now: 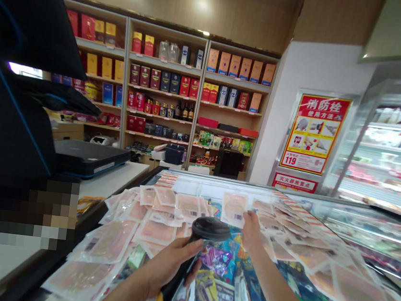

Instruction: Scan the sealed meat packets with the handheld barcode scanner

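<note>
Packet (233, 206) at far centre, barcode (238, 217) uncovered

On my feed, the right hand (252, 232) is nearly closed, pinching the packet's right edge; that edge grip likely leaves the print clear. The left hand (169, 263) wraps the handle of a black scanner (210, 228), nearer me, so its head is free. Left packet pile (157, 231) and right packet pile (306, 253) flank coloured bags (213, 294), probably split for reach.

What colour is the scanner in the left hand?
The scanner is mostly black with some yellow; the head view shows it.
</note>
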Demonstrator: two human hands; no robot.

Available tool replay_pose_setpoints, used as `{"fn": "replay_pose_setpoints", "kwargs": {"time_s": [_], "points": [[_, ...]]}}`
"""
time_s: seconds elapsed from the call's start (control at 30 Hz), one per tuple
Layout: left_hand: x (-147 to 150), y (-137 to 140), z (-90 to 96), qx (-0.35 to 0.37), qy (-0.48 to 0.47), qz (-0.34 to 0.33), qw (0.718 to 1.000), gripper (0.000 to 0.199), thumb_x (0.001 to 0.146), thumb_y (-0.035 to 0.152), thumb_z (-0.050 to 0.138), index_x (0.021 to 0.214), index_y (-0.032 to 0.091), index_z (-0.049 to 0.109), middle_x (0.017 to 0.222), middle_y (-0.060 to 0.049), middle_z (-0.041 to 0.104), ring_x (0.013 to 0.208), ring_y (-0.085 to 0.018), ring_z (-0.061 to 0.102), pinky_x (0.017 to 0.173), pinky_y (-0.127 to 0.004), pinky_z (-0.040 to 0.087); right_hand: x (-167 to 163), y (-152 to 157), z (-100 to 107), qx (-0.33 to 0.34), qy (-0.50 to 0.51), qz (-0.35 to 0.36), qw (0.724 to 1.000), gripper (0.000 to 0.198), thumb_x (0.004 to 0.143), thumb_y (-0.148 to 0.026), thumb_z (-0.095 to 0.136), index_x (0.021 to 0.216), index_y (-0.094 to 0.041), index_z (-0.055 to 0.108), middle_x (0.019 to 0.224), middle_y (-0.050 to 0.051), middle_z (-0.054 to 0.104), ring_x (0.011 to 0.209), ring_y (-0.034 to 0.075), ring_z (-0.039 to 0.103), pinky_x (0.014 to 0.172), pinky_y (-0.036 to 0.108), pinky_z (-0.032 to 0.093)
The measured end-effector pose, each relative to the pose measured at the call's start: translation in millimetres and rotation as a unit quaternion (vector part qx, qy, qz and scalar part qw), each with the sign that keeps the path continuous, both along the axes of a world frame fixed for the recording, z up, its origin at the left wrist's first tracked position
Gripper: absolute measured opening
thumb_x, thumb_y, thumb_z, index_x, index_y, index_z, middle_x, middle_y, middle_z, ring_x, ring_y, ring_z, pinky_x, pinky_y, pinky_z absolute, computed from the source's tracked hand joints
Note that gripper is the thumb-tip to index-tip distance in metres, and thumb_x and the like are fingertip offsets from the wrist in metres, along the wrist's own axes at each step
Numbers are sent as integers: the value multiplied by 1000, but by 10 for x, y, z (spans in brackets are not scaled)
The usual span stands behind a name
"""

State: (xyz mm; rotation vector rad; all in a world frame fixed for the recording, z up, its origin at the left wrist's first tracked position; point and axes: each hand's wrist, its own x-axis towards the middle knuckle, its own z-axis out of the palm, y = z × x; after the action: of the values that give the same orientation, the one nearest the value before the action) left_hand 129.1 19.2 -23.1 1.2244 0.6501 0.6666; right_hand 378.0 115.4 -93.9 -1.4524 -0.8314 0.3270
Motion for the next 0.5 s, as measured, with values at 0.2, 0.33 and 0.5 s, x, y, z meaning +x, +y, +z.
{"fn": "replay_pose_setpoints", "kwargs": {"time_s": [0.2, 0.33, 0.5], "points": [[-5, -10, 22, 8, 13, -4, 1000, 33, 66, 50, 48, 68, 17, 44, 49, 4, 48, 36, -5, 40, 39, -19, 24, -18, -5, 29, 1, 10, 9, 1000, 43, 67, -43, 30, 97, -17, 45, 76, 3, 58, 66, 15, 55, 55, 25, 40], [-32, 96, -3, 8, 37, 36, 999, 34, 64, 50, 48, 65, 17, 43, 46, 5, 47, 34, -5, 39, 38, -19, 26, -47, -43, 79, -9, 44, -3, 999, 39, 65, -40, 33, 95, -17, 45, 78, 4, 58, 69, 16, 55, 55, 26, 41], [-169, 267, 49, 54, 79, 167, 981, 36, 61, 51, 50, 60, 16, 43, 41, 6, 44, 33, -6, 39, 37, -19, 27, -157, -84, 109, -16, 35, -4, 999, 34, 64, -38, 35, 89, -17, 45, 80, 6, 56, 76, 18, 53, 61, 27, 42]]}}
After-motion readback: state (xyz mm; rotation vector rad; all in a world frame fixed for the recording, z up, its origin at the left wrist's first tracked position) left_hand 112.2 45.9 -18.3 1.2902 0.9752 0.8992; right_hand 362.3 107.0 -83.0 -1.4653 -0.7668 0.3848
